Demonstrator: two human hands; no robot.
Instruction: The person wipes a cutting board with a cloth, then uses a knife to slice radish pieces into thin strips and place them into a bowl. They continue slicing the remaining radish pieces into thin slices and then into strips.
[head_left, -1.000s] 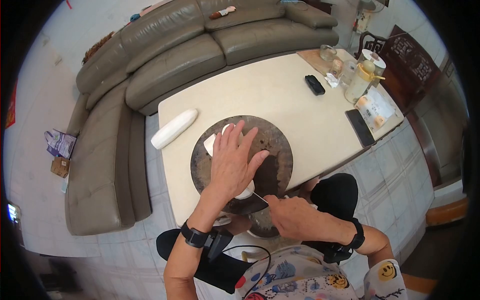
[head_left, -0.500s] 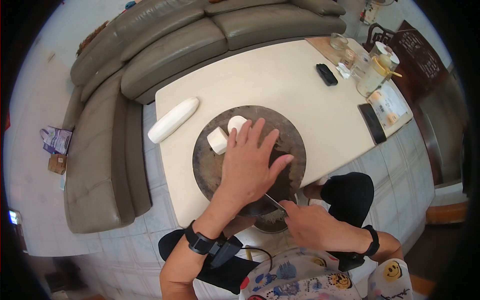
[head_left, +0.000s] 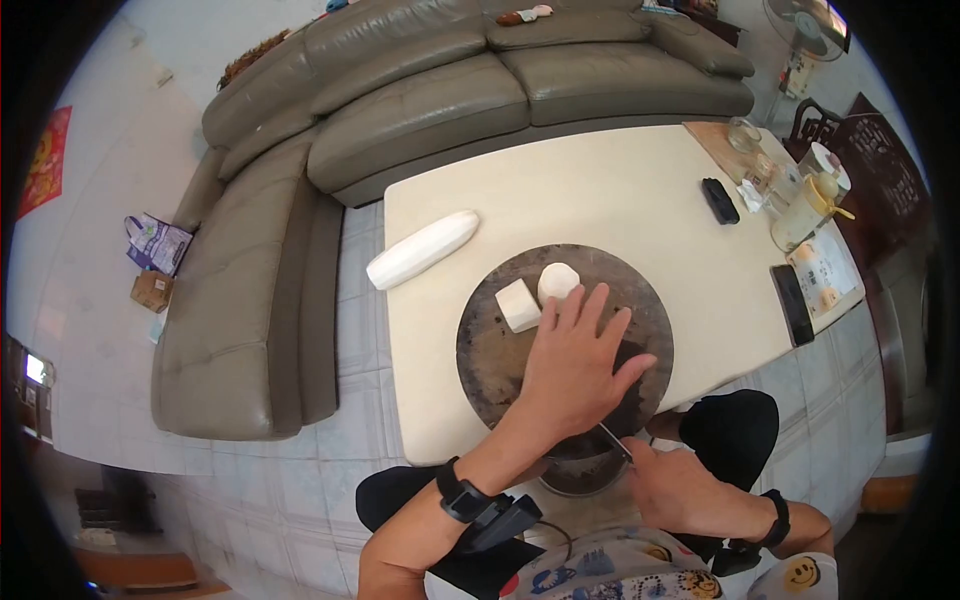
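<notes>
My left hand (head_left: 580,365) lies over the dark round chopping board (head_left: 490,370), fingers stretched out and apart. Its fingertips are right at a round white radish piece (head_left: 558,283). Beside that sits a second cut radish chunk (head_left: 518,306), with flat faces. My right hand (head_left: 685,490) is closed around the handle end of a knife (head_left: 614,441) at the board's near edge. Most of the blade is hidden beneath my left hand. A long peeled white radish (head_left: 425,250) rests on the table, left of the board.
The cream table (head_left: 600,190) holds a black object (head_left: 719,201), a dark phone-like slab (head_left: 792,305), jars and a yellow-topped jug (head_left: 803,215) at the right. A metal basin (head_left: 582,474) sits below the near edge. A grey sofa (head_left: 420,110) wraps the far and left sides.
The view has swung, so the table and board appear further right and lower. My left hand has drawn back slightly from the round radish piece. My right hand keeps its grip on the knife.
</notes>
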